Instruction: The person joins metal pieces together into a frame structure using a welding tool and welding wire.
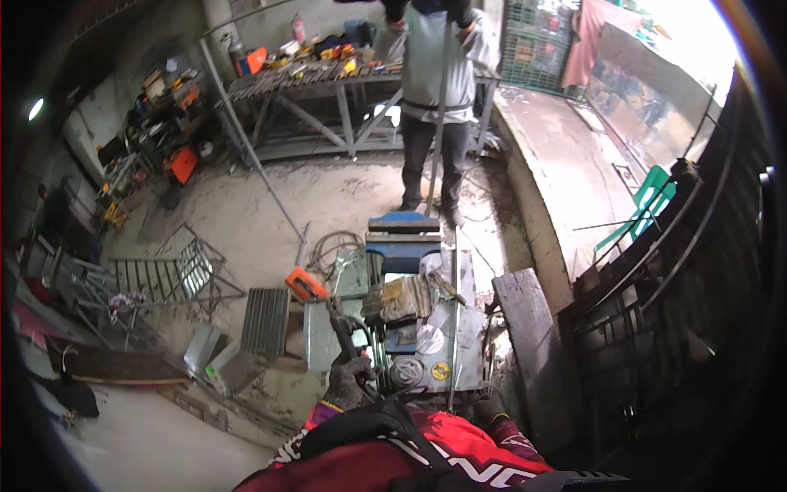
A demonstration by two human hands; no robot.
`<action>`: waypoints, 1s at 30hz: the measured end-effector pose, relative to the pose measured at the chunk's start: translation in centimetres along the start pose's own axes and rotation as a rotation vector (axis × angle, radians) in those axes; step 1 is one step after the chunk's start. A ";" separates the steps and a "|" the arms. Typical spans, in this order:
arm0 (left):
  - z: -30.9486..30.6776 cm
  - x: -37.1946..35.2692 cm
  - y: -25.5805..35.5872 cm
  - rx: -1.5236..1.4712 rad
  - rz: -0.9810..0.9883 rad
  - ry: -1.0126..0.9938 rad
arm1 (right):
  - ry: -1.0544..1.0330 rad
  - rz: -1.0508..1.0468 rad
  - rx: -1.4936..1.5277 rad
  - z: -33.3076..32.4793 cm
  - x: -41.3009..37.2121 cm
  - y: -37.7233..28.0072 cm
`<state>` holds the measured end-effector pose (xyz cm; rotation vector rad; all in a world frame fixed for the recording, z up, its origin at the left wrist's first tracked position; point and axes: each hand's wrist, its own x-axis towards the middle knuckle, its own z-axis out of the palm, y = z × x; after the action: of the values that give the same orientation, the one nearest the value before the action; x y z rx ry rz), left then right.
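Note:
My left hand (pixel 352 383), in a grey work glove, is at the near left edge of a metal work table (pixel 467 361). Its fingers are curled around a long dark tool (pixel 340 324) that reaches up toward an orange piece (pixel 307 284). My right hand (pixel 489 407), in a dark glove, is low at the table's near right edge, its fingers hidden in shadow. A blue bench vise (pixel 403 238) stands at the far end of the table. Between vise and hands lie worn work gloves (pixel 402 297), a round grey disc (pixel 407 371) and a yellow-centred disc (pixel 441 371).
A person (pixel 437 90) stands beyond the vise holding a long metal bar (pixel 443 107). Behind is a bench (pixel 320 82) covered with tools. A metal frame (pixel 164 279) and ribbed panel (pixel 265 321) lie left. A plank (pixel 525 328) and green chair (pixel 648 201) are right.

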<state>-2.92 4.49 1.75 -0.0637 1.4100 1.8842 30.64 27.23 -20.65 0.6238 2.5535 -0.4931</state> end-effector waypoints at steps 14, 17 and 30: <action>-8.4 -3.6 1.6 -0.087 0.074 0.235 | 0.029 0.587 1.087 -0.1 0.6 -0.5; -10.8 -3.9 1.1 -0.053 0.090 0.273 | 0.032 0.546 1.088 1.1 1.9 0.2; -13.8 -2.4 -1.1 -0.056 0.068 0.397 | 0.099 0.603 1.042 0.6 1.6 -0.1</action>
<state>-5.88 -8.27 -3.34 -0.4435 1.6356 2.0442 29.53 27.44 -21.90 1.7034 1.8560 -1.5688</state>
